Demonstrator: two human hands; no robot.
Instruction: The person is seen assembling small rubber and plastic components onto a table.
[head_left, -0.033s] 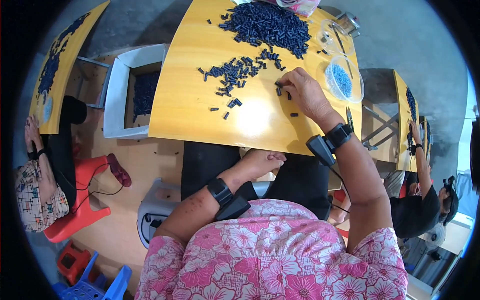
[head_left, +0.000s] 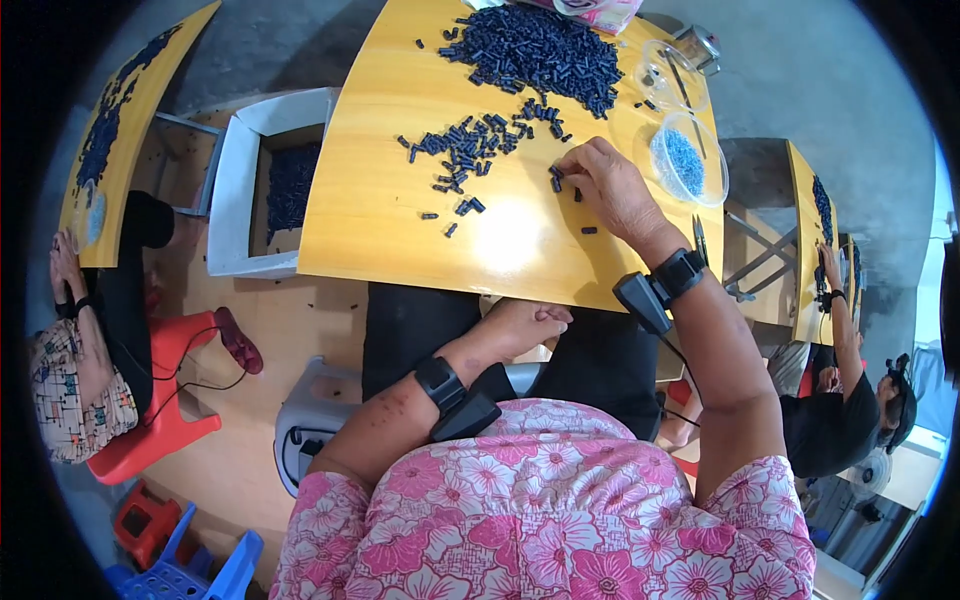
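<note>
Over the right part of the yellow table, my right hand [head_left: 612, 190] pinches a small black cylindrical piece [head_left: 557, 182] between thumb and fingertips, close to the tabletop. A few loose black pieces lie by this hand, one [head_left: 589, 230] below it. To its left spreads a loose scatter of black pieces [head_left: 465, 145], and beyond is a large heap of them [head_left: 540, 55]. My left hand [head_left: 528, 325] rests over my lap at the table's near edge. Its fingers are curled in, and whatever may be inside is hidden.
Right of my hand are a clear tub of small blue pieces [head_left: 683, 165], another clear container [head_left: 672, 75] and dark pointed tweezers [head_left: 700, 240]. A white box [head_left: 235, 190] holding dark pieces stands left of the table [head_left: 370, 220]. Other people sit at tables on both sides.
My right fingertips and the black piece at them have shifted very slightly. My left hand stays where it was.
</note>
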